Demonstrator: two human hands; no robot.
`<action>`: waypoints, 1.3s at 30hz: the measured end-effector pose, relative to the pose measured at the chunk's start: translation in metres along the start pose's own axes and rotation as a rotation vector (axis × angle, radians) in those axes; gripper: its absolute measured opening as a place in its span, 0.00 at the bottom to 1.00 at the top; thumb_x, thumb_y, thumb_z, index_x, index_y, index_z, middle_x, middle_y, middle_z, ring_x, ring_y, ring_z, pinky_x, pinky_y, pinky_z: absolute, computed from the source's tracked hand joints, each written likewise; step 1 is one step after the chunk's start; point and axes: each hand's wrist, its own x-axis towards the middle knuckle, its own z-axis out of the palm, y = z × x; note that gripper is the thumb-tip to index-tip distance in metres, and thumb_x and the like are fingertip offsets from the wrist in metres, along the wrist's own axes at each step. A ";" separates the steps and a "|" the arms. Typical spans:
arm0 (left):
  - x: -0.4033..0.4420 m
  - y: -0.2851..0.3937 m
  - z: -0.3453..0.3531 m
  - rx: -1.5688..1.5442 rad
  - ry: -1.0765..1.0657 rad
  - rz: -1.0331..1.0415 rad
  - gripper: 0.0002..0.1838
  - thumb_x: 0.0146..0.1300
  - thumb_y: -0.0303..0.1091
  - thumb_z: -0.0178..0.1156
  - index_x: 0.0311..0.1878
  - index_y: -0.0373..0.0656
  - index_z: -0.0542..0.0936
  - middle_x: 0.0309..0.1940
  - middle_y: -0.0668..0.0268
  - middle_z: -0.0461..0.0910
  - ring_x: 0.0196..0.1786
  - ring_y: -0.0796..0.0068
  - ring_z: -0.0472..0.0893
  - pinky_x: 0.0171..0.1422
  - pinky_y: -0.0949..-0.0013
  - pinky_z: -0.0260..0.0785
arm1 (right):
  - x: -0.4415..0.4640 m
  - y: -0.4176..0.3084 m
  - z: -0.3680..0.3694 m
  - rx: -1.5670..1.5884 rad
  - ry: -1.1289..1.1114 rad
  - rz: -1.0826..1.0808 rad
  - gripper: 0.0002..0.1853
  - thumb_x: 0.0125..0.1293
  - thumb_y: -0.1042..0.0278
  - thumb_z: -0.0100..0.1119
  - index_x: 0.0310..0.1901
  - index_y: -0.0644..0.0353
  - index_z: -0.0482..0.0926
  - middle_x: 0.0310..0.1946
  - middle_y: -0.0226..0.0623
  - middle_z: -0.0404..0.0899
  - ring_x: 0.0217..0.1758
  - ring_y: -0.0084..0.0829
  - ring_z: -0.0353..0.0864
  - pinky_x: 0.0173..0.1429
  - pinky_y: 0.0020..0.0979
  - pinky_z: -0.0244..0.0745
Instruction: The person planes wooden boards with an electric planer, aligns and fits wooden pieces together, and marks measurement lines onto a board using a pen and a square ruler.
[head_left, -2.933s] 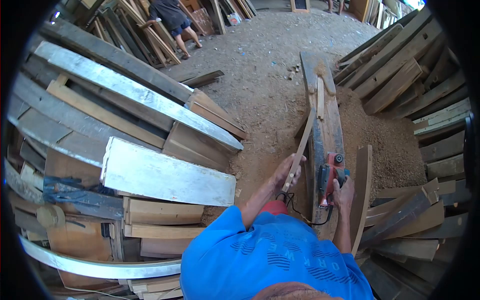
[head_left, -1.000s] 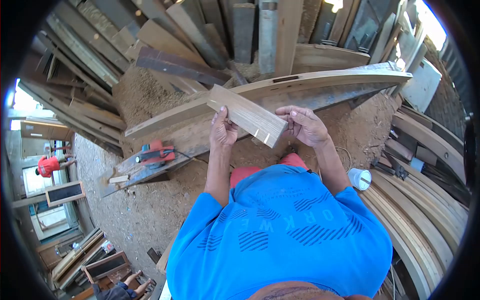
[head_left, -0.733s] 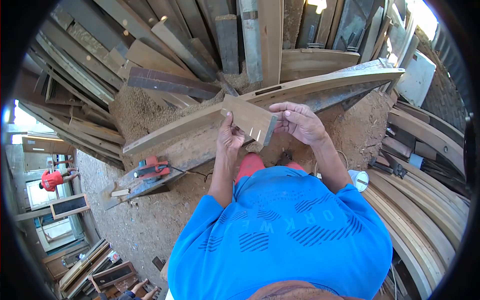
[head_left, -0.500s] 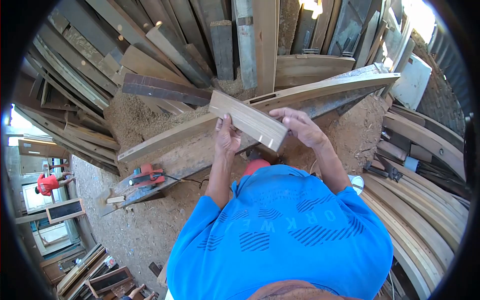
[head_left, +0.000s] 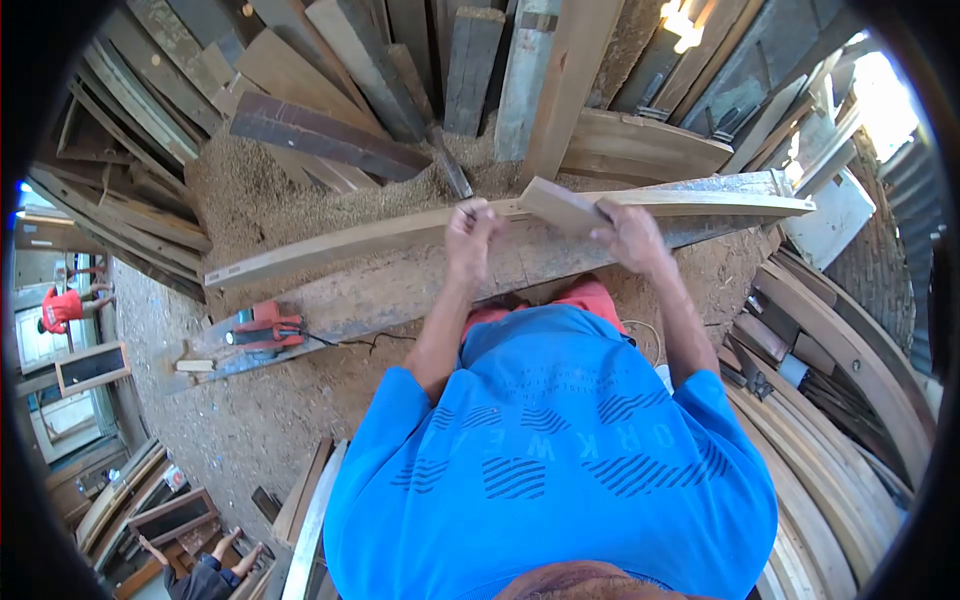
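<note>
From where I stand, I see the wooden block (head_left: pixel 560 207) in the air in front of the person's chest, above the table (head_left: pixel 375 292), with its far end overlapping the long beam (head_left: pixel 350 238) in view; whether the two touch, I cannot tell. The fingers of the right hand (head_left: pixel 634 240) are grasping the block at its near end. The left hand (head_left: pixel 470 232) is apart from it, with the fingers curled in; it is blurred, so I cannot tell if something small is inside. The block looks like dry, solid wood, so I would expect it to be stiff, rather light for its size, and not easily broken. Its flat faces may be a little slippery if fine dust is on them. Held only by one end, it could tip down at the other; a safer hold would be across the two long edges, near the middle, leaving the corners free from knocks.
</note>
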 end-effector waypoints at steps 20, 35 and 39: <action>0.068 -0.025 0.002 1.176 -0.232 0.063 0.24 0.63 0.31 0.66 0.64 0.52 0.80 0.53 0.58 0.86 0.60 0.57 0.81 0.71 0.56 0.69 | 0.130 0.079 0.050 -0.338 -0.369 -0.209 0.14 0.57 0.66 0.69 0.46 0.57 0.84 0.37 0.52 0.85 0.47 0.56 0.85 0.53 0.53 0.78; 0.084 -0.038 0.007 1.332 -0.374 0.223 0.17 0.57 0.33 0.72 0.50 0.47 0.82 0.43 0.58 0.84 0.53 0.51 0.80 0.63 0.52 0.69 | 0.138 0.098 0.034 -0.143 -0.449 -0.358 0.18 0.64 0.62 0.66 0.53 0.60 0.78 0.41 0.56 0.85 0.53 0.60 0.82 0.57 0.56 0.76; 0.083 -0.030 0.010 1.329 -0.410 0.198 0.19 0.56 0.31 0.72 0.51 0.47 0.81 0.46 0.57 0.83 0.54 0.50 0.79 0.63 0.52 0.69 | 0.132 0.115 0.021 -0.309 -0.545 -0.317 0.17 0.64 0.62 0.66 0.51 0.60 0.79 0.39 0.56 0.85 0.48 0.61 0.84 0.55 0.54 0.78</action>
